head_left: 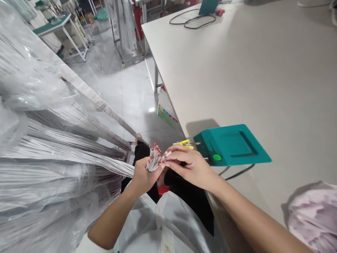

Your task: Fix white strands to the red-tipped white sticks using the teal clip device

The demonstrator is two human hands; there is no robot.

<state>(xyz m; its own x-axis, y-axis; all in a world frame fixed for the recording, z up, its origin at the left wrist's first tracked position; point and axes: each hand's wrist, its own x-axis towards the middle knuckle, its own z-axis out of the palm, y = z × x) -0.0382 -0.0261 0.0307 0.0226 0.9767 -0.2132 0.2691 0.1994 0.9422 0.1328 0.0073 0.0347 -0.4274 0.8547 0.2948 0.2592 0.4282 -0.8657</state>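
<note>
My left hand is wrapped round the end of a bundle of white wires with reddish tips. The bundle trails away to the left as long white strands. At the bundle's end, my right hand pinches one or more of the wire tips between thumb and fingers; how many, I cannot tell. Just past the right hand, at the table's edge, a yellow clip is attached to a teal tester box with a round green button.
Plastic-wrapped wire bundles hang along the left, beside a slanting rail. A white table fills the right side. It bears a black cable at the back and pinkish cloth at lower right. A printed box stands below the edge.
</note>
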